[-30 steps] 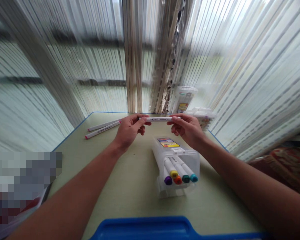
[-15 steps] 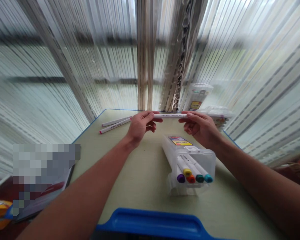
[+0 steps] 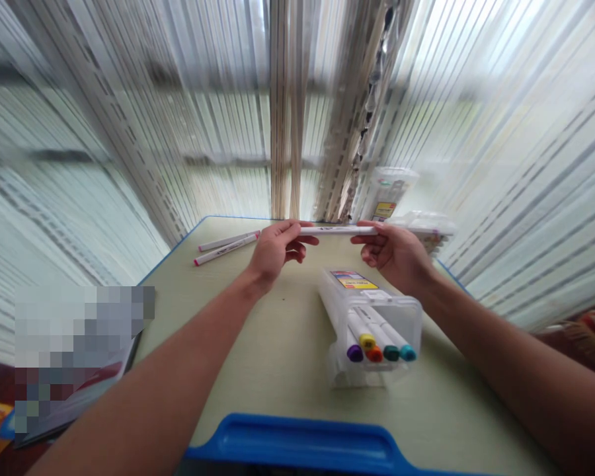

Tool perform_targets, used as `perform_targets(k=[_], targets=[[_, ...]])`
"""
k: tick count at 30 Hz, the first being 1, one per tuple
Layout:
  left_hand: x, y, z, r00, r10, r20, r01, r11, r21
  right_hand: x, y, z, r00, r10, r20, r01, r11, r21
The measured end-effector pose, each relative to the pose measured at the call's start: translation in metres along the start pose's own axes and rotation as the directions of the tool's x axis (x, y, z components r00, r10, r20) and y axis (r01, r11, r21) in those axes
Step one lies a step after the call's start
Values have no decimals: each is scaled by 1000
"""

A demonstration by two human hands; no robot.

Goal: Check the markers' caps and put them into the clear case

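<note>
A white marker (image 3: 334,231) is held level above the far part of the table, pinched at both ends. My left hand (image 3: 276,250) is closed on its left end, thumb on top. On the right end, my right hand (image 3: 394,248) grips between thumb and fingers, covering the tip. Nearer to me lies a clear plastic marker case (image 3: 330,311), its open end facing me. Inside it are several white markers with purple, yellow (image 3: 367,342), orange, green and turquoise caps. Left of my left hand, two white markers (image 3: 225,250) with pink ends rest on the table.
Behind my right hand, another clear case (image 3: 389,192) stands upright, with a further clear container (image 3: 431,228) beside it. The pale table (image 3: 248,357) has a blue tray edge (image 3: 302,433) at the front. A blurred-out flat object (image 3: 84,350) sits at left. Striped curtains (image 3: 218,119) hang behind.
The hands and the marker stay in nearly the same pose. Slightly more of the marker's right part shows between the hands; the whole view has shifted a little.
</note>
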State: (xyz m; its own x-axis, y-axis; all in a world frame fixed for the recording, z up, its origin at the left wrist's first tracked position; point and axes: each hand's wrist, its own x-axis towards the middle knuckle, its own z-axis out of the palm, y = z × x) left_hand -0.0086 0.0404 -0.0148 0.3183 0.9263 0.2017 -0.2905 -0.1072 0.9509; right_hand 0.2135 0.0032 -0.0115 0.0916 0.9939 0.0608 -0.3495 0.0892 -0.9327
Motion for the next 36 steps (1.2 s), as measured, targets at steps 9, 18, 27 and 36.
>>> perform_targets(k=[9,18,27,36], targets=[[-1,0,1,999,35,-14,-34,996,87,1,4,-2,997,-75,-2,75,996,-50],[-1,-2,2,994,111,-9,-106,967,230,3,9,-1,991,-129,29,132,985,-113],[0,-5,1,989,149,-5,-143,953,267,3,12,-4,983,-175,54,181,975,-132],[1,-3,2,994,105,-45,-94,976,199,1,9,0,989,-145,37,148,981,-124]])
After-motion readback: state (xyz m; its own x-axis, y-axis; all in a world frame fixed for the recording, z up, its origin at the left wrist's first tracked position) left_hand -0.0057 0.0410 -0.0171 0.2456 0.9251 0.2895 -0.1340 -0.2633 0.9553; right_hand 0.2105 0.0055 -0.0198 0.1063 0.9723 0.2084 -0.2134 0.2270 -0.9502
